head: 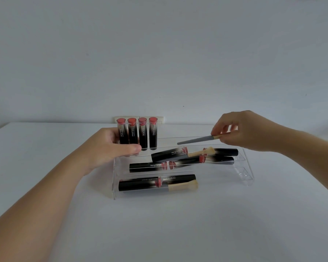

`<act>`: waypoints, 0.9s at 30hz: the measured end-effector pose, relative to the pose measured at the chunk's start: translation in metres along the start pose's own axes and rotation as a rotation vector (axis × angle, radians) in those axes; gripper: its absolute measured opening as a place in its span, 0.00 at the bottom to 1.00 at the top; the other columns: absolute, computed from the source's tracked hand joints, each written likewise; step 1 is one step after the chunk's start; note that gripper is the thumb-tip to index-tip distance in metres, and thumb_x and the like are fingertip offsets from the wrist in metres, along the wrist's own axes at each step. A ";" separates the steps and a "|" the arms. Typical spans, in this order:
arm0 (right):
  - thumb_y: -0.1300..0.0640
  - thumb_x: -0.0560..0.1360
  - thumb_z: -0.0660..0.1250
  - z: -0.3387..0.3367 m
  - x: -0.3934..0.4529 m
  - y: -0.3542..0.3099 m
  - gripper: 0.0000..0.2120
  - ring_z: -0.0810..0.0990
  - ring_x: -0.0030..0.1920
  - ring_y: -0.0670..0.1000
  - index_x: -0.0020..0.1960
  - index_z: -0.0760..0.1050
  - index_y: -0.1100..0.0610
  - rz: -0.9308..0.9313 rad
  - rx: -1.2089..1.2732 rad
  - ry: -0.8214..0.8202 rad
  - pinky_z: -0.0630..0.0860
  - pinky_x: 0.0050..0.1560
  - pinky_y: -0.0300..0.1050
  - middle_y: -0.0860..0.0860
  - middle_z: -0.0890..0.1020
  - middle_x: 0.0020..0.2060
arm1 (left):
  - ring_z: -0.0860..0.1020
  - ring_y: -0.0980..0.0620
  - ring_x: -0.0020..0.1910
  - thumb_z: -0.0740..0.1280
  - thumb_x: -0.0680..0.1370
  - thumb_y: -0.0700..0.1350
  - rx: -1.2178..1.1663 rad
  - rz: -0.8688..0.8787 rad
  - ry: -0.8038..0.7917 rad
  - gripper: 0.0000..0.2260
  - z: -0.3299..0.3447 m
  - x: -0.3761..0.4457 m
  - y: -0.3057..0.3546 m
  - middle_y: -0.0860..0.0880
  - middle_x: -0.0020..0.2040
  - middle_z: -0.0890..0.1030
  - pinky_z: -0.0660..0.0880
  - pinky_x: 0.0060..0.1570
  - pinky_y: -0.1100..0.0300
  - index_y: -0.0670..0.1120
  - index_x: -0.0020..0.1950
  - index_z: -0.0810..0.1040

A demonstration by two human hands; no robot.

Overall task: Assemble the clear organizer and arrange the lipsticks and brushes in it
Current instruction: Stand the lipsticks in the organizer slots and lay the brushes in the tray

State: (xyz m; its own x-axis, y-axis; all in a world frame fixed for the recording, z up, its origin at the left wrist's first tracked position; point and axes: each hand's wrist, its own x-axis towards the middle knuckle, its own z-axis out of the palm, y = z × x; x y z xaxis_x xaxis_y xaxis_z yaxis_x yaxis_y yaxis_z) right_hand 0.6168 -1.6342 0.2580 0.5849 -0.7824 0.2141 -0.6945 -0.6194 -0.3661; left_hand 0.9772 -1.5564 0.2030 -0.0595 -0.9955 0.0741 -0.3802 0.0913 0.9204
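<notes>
A clear stepped organizer (pixel 247 168) stands mid-table. Several black lipsticks with red tops (pixel 153 133) stand upright in its back row at the left. More lipsticks (pixel 169 154) lie flat on its middle and lower steps, along with two brushes: one (pixel 201 151) on the middle step, one (pixel 184 186) at the front. My left hand (pixel 112 146) grips the organizer's back left corner, thumb in front of the standing lipsticks. My right hand (pixel 240 131) pinches a grey-handled brush (pixel 196 139) by its gold ferrule, handle pointing left above the back row.
The white table (pixel 159 224) meets a plain white wall behind. A white wall socket plate (pixel 160 121) sits just behind the standing lipsticks.
</notes>
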 end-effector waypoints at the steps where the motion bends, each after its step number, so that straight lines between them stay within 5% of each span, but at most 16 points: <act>1: 0.58 0.73 0.73 0.001 0.000 0.000 0.11 0.78 0.47 0.40 0.43 0.82 0.40 -0.018 -0.024 0.001 0.72 0.44 0.33 0.38 0.82 0.43 | 0.87 0.51 0.50 0.78 0.61 0.59 0.002 0.002 -0.003 0.18 0.000 0.000 0.000 0.49 0.48 0.89 0.79 0.58 0.54 0.58 0.49 0.87; 7: 0.58 0.74 0.74 -0.001 -0.001 0.006 0.10 0.78 0.47 0.41 0.43 0.81 0.41 -0.029 -0.042 -0.011 0.74 0.46 0.40 0.39 0.81 0.44 | 0.87 0.53 0.49 0.78 0.61 0.59 0.006 0.011 -0.013 0.18 0.000 0.001 -0.001 0.50 0.48 0.89 0.79 0.56 0.56 0.59 0.50 0.87; 12: 0.58 0.76 0.70 0.000 0.004 -0.002 0.13 0.77 0.44 0.42 0.43 0.82 0.39 -0.055 -0.008 0.006 0.70 0.41 0.30 0.38 0.79 0.42 | 0.87 0.52 0.50 0.78 0.61 0.60 0.004 0.013 -0.008 0.18 -0.001 0.002 -0.002 0.50 0.48 0.89 0.78 0.57 0.55 0.59 0.50 0.87; 19: 0.54 0.77 0.69 -0.004 0.019 -0.009 0.13 0.74 0.42 0.38 0.45 0.84 0.35 0.046 -0.083 -0.248 0.68 0.41 0.36 0.35 0.75 0.38 | 0.87 0.51 0.50 0.78 0.61 0.59 -0.006 0.028 -0.014 0.18 -0.001 0.003 -0.005 0.49 0.48 0.89 0.79 0.57 0.56 0.58 0.50 0.87; 27: 0.56 0.77 0.69 -0.013 0.020 -0.010 0.13 0.75 0.41 0.43 0.43 0.84 0.38 0.069 -0.157 -0.233 0.72 0.43 0.39 0.45 0.79 0.40 | 0.87 0.55 0.49 0.78 0.61 0.60 0.013 0.042 -0.015 0.18 -0.001 0.004 -0.004 0.52 0.47 0.89 0.77 0.53 0.59 0.61 0.49 0.86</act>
State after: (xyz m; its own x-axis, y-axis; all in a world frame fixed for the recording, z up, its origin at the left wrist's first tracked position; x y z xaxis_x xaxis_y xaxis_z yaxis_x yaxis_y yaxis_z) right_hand 0.6299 -1.6441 0.2772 0.6023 -0.7978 -0.0271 -0.7815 -0.5824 -0.2237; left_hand 0.9790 -1.5611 0.1999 -0.0898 -0.9902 0.1068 -0.3890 0.1336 0.9115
